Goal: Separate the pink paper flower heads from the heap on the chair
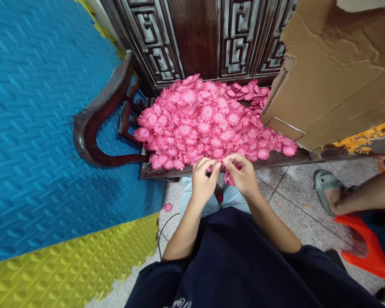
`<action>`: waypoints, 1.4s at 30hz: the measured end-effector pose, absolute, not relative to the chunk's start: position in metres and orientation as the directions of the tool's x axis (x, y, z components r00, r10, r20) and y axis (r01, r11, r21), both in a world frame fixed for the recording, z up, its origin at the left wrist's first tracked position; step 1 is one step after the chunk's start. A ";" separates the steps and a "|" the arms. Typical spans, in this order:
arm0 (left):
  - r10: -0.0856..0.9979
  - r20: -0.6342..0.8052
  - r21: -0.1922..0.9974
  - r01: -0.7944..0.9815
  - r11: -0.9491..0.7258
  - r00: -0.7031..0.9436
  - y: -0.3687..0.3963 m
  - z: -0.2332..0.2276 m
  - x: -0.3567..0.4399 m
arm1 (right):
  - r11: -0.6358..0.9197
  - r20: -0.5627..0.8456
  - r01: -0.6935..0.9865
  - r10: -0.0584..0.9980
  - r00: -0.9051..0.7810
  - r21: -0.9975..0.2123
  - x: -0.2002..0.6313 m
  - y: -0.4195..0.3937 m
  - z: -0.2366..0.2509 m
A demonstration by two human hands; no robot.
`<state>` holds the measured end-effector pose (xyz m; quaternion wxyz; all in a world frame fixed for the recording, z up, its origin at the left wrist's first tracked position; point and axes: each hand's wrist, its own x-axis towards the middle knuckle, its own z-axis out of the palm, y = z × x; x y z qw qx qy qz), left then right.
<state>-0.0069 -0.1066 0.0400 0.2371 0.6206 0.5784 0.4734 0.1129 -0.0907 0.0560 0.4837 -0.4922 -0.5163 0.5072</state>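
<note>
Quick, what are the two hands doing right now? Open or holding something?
Left hand: fingers pinched shut on a pink flower, shared with the other hand.
Right hand: fingers closed on the same flower, by the pile.

I take this for a home used for piecework. I see a dark carved wooden bench [102, 128] with a fretwork back, the sort of heavy furniture kept in a living room, and its seat is heaped with pink fabric flowers [208, 119]. Blue [35, 128] and yellow foam mats [67, 265] cover part of a speckled tiled floor [295, 201]. A torn cardboard box [336, 72] leans beside the heap, and another person's sandalled foot [327, 190] rests near an orange plastic stool [368, 252].
</note>
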 end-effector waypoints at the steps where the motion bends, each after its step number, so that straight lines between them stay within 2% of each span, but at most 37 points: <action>1: 0.939 0.321 0.831 0.512 -0.216 -0.125 -0.106 0.039 -0.007 | 0.003 0.002 0.017 0.998 -0.059 -1.000 0.113 -0.091 0.056; 8: 0.921 0.357 0.793 0.572 -0.209 -0.159 -0.106 0.036 -0.003 | -0.086 -0.087 0.057 0.996 -0.019 -0.995 0.112 -0.096 0.064; 13: 0.903 0.362 0.821 0.538 -0.193 -0.229 -0.108 0.035 0.001 | -0.048 -0.050 0.078 0.999 -0.018 -0.996 0.111 -0.096 0.064; 21: 0.901 0.348 0.862 0.466 -0.198 -0.261 -0.108 0.036 0.001 | -0.179 -0.171 -0.075 0.980 -0.103 -0.981 0.112 -0.093 0.056; 28: 0.915 0.295 0.911 0.368 -0.183 -0.274 -0.108 0.036 0.003 | -0.129 -0.123 -0.060 0.988 -0.096 -0.990 0.112 -0.091 0.051; 32: 0.918 0.260 0.936 0.314 -0.162 -0.301 -0.109 0.035 0.003 | -0.167 -0.159 -0.070 0.982 -0.105 -0.983 0.111 -0.090 0.050; 42: 0.936 0.275 0.920 0.342 -0.191 -0.218 -0.110 0.041 0.000 | -0.141 -0.134 -0.100 0.988 -0.076 -0.985 0.115 -0.091 0.049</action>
